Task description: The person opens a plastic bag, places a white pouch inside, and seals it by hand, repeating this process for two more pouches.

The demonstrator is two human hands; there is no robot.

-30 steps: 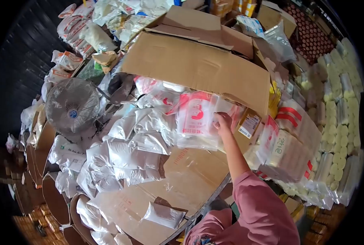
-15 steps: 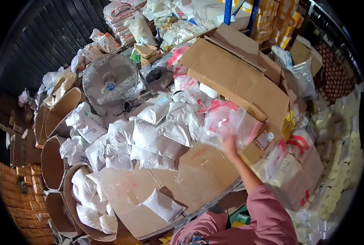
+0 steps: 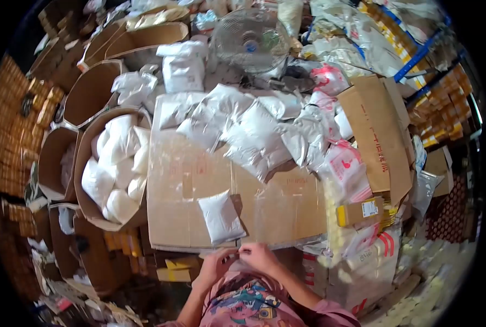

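My left hand (image 3: 219, 264) and my right hand (image 3: 258, 258) meet at the table's front edge, close to my body. Their fingers are pinched around a thin, see-through plastic bag (image 3: 241, 266), mostly hidden by the hands and blurred against my shirt. Just beyond them, one filled white pouch (image 3: 221, 217) lies on the cardboard-covered tabletop (image 3: 183, 218). A heap of similar white pouches (image 3: 254, 133) spreads along the far side. To the right is a stack of clear plastic bags with red print (image 3: 345, 163).
An open round-sided carton (image 3: 79, 185) at the left holds several white pouches. Other open cartons (image 3: 90, 90) stand behind it. A fan (image 3: 250, 43) is at the back. A large cardboard box (image 3: 371, 136) and a small brown box (image 3: 360, 211) sit at the right.
My right hand has come back from the printed plastic bags to my front, and my left hand is now in view beside it. The view has swung left and down.
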